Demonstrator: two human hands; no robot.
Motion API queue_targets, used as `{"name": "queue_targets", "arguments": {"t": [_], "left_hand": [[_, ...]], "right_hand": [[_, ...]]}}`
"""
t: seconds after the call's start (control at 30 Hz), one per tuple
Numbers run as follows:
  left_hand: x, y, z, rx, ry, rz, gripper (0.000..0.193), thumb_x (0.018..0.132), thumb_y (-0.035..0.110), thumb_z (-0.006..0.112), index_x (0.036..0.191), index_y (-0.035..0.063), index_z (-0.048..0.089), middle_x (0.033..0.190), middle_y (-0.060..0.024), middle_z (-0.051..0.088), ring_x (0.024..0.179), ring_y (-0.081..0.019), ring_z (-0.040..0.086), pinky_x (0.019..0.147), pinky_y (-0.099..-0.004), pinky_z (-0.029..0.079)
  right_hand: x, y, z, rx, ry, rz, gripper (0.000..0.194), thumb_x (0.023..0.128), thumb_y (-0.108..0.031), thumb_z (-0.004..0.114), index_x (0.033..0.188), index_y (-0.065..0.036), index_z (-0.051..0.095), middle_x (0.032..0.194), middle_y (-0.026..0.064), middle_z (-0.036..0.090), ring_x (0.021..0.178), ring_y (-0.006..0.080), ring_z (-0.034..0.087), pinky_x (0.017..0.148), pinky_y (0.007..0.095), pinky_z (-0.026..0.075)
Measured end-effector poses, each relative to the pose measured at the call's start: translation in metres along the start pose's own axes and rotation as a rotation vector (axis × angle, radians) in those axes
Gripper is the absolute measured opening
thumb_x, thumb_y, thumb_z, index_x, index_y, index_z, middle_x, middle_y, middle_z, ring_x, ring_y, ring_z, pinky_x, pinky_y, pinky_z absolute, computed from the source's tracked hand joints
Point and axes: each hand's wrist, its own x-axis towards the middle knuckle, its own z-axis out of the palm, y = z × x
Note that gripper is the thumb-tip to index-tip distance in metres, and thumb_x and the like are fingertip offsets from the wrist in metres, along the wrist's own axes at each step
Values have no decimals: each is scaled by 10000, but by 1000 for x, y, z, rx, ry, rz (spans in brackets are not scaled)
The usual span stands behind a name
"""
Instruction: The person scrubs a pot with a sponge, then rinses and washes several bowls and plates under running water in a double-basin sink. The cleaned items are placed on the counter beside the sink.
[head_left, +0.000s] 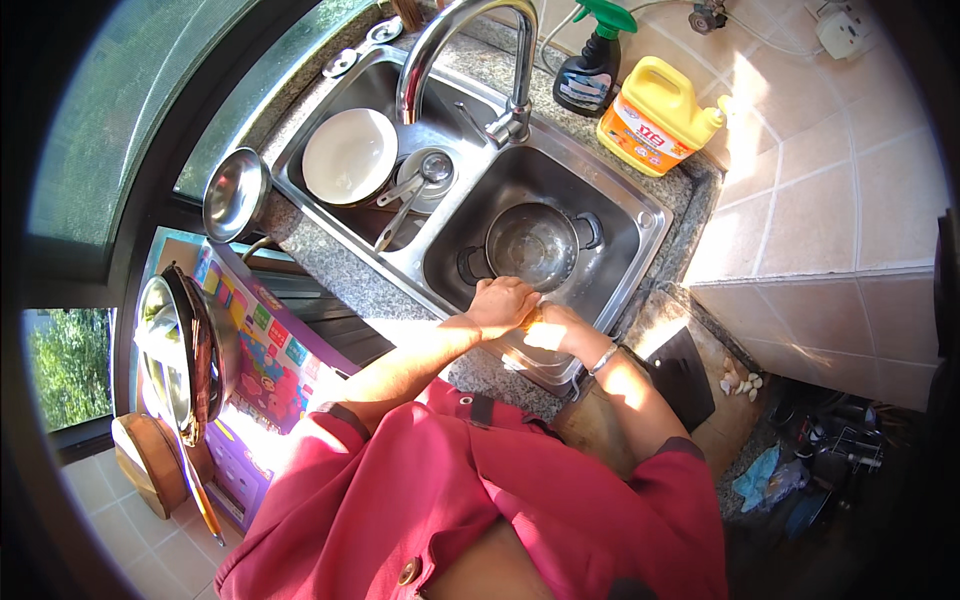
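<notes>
Both my hands meet over the near edge of the right sink basin (622, 247). My left hand (504, 306) has its fingers curled, and its fingertips touch my right hand (556, 327), which wears a bracelet at the wrist. A small yellowish patch shows between them; whether it is a held thing cannot be made out. Just beyond the hands, a metal pot (532, 244) with two black handles sits in the basin. It looks to have some water in it. The chrome faucet (519, 90) is swung over the left basin.
In the left basin are a white bowl (349, 156) and a ladle (435, 168). A spray bottle (589, 79) and a yellow detergent jug (660, 116) stand behind. To the right, a dark cleaver blade (679, 379) and garlic cloves (741, 380) lie on a cutting board (592, 431).
</notes>
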Motion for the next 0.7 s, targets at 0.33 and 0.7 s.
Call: {"name": "queue_targets", "arguments": {"t": [0.33,0.7], "left_hand": [[-19,-6,-167,-455,923,-17,531,804,245,761,1154,-5,452,1030,-120,566,859,-191,574,765,-325,487],[-11,5,-262,2,927,277,242,861,180,682,1032,31,596,828,-85,604,774,-236,579,739,-353,431]], "right_hand": [[14,-3,-47,-177,-211,-93,474,816,-436,648,1163,-113,642,1079,181,657,1015,342,615,889,400,482],[139,-59,-153,-92,917,-197,180,925,-179,551,974,-24,629,887,177,649,848,357,625,755,395,503]]}}
